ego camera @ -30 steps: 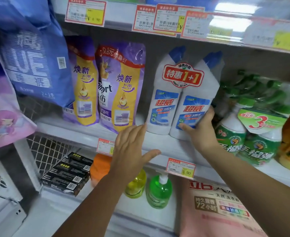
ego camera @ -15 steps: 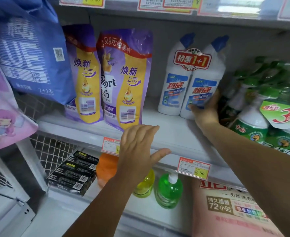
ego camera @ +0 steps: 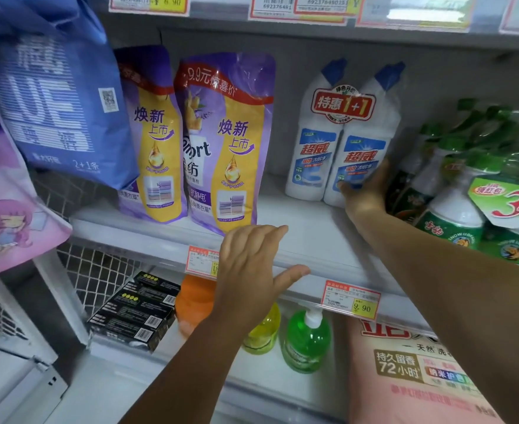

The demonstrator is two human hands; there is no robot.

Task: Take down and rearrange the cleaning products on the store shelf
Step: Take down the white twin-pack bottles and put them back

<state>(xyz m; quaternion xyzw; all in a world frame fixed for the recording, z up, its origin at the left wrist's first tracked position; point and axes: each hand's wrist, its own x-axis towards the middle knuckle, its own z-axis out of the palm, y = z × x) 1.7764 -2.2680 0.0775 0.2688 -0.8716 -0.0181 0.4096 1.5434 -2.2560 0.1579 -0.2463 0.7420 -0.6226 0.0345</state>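
A twin pack of white toilet-cleaner bottles (ego camera: 337, 139) with blue caps and a red "1+1" tag stands upright at the back of the white shelf (ego camera: 307, 237). My right hand (ego camera: 366, 191) grips the lower right side of the pack. My left hand (ego camera: 252, 270) hovers open over the shelf's front edge, fingers spread, holding nothing. Two purple-and-yellow softener pouches (ego camera: 221, 142) stand to the left of the bottles.
Green-capped bottles in a "3" pack (ego camera: 478, 209) crowd the shelf right of my right hand. A blue bag (ego camera: 53, 96) and a pink bag (ego camera: 4, 215) hang at left. Below sit black boxes (ego camera: 136, 313), an orange bottle, yellow and green soap bottles (ego camera: 307, 341), and a pink bag (ego camera: 417, 374).
The twin pack, held by my right hand, has gone from the shelf's front to its back. My left hand stays open near the front edge.
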